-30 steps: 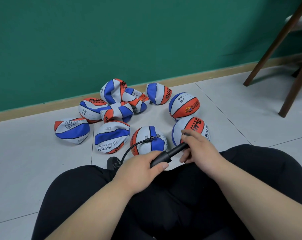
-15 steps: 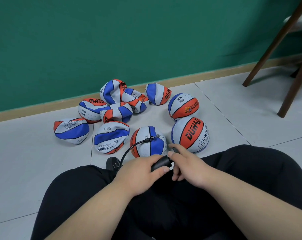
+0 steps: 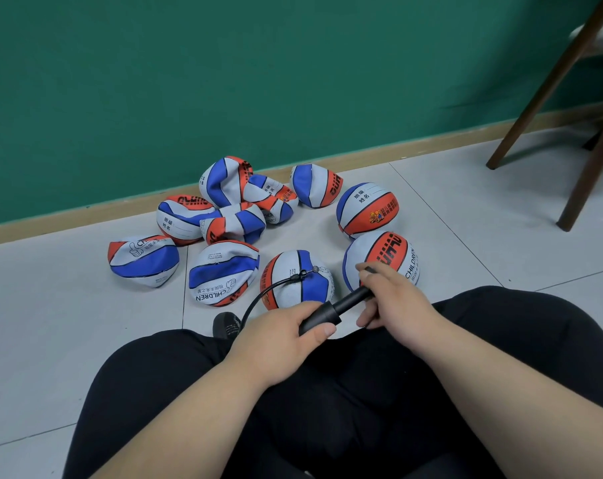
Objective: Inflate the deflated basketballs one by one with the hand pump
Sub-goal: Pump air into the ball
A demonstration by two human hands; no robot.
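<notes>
L hand sat knuckles-up, fingers wrapped round the black pump barrel. R hand, just right of the pump, curled round its handle w/ rod showing between the hands. Hose ran from the pump's left end to the ball just beyond it; needle prob. seated, too small to confirm. Flat balls lay beyond-left of the pump, fuller balls beyond-right.

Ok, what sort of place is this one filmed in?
Probably an indoor room, perhaps at a school: grey tiled floor, green wall with a tan skirting board, and children's basketballs printed with class-and-name fields.
</notes>
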